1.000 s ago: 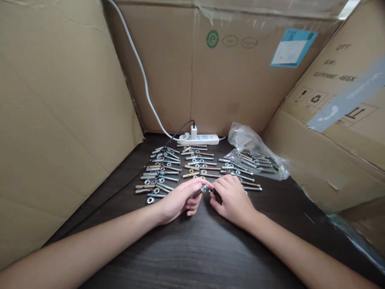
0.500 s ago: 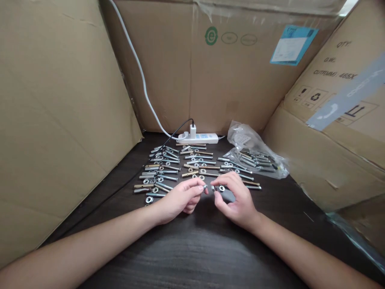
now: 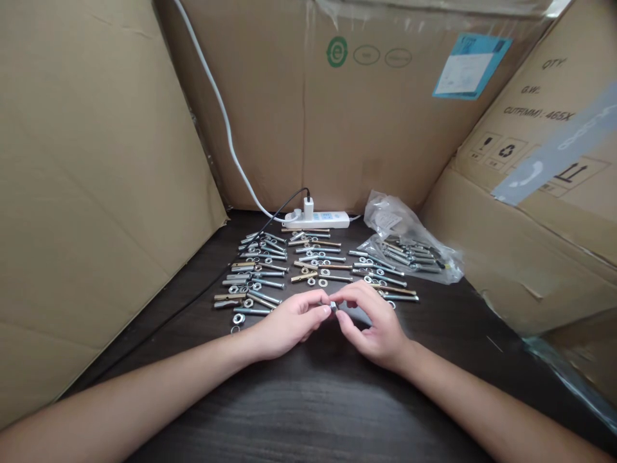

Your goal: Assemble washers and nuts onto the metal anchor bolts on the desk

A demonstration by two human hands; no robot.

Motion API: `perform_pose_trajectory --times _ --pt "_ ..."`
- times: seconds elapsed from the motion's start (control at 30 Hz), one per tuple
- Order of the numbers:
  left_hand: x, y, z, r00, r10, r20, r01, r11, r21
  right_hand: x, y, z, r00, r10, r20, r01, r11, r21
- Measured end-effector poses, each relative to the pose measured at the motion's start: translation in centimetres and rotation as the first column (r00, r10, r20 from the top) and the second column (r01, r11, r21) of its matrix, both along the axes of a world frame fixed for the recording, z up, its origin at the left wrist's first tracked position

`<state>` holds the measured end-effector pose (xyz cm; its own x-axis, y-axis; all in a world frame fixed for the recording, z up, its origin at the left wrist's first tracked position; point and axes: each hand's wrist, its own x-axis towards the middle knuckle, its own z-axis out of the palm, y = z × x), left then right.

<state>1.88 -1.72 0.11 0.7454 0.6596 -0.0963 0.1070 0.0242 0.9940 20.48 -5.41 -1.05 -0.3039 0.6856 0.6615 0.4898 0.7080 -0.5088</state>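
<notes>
Both my hands meet over the dark wooden table (image 3: 308, 411), fingertips together. My left hand (image 3: 289, 321) is closed round a metal anchor bolt (image 3: 331, 305), of which only the tip shows between the two hands. My right hand (image 3: 373, 321) pinches a small part at that tip; I cannot make out what it is. Just beyond the hands lie rows of bolts, sleeves and washers (image 3: 270, 270), laid out in three columns.
A clear plastic bag of more bolts (image 3: 409, 247) lies at the back right. A white power strip (image 3: 318, 220) with a plugged-in charger and cables sits against the back cardboard box (image 3: 347, 116). Cardboard walls (image 3: 87, 193) close in left and right.
Half a second ago the hands were slightly apart, the right one holding a washer. Now they have come together again at the bolt's tip.
</notes>
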Motion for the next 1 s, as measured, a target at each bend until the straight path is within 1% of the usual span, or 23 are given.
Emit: perform_pose_trajectory --times 0.13,0.23,0.3,0.43,0.6,0.73,0.87,1.0 --pt "0.05 -0.18 -0.15 0.999 0.045 -0.011 -0.042 0.982 0.184 0.13 -0.06 -0.12 1.000 0.016 0.010 -0.016 0.999 -0.028" --pt "0.01 -0.11 -0.30 0.998 0.044 -0.043 -0.032 0.968 0.249 0.10 -0.12 -0.20 0.999 0.033 0.004 -0.033 0.999 -0.023" --pt "-0.02 -0.03 -0.39 0.997 0.035 -0.069 -0.016 0.965 0.263 0.04 -0.15 -0.28 0.999 0.046 -0.005 -0.046 0.999 -0.017" --pt "0.01 0.02 -0.52 0.998 0.003 -0.070 0.015 0.964 0.267 -0.01 -0.17 -0.47 0.998 0.065 -0.023 -0.065 0.998 -0.018" --pt "0.09 -0.09 -0.55 0.998 0.031 -0.058 -0.015 0.969 0.248 0.10 -0.02 -0.47 0.998 0.056 -0.019 -0.057 0.997 -0.048" --pt "0.07 -0.17 -0.48 0.997 0.052 -0.055 -0.035 0.963 0.267 0.16 0.03 -0.33 0.999 0.048 -0.013 -0.048 0.997 -0.065" --pt "0.06 -0.05 -0.51 0.995 0.046 -0.086 -0.018 0.955 0.296 0.12 -0.14 -0.29 0.997 0.071 -0.037 -0.073 0.996 -0.056" --pt "0.10 0.06 -0.48 0.996 0.024 -0.088 0.003 0.956 0.294 0.08 -0.27 -0.40 0.994 0.094 -0.047 -0.096 0.994 -0.045"
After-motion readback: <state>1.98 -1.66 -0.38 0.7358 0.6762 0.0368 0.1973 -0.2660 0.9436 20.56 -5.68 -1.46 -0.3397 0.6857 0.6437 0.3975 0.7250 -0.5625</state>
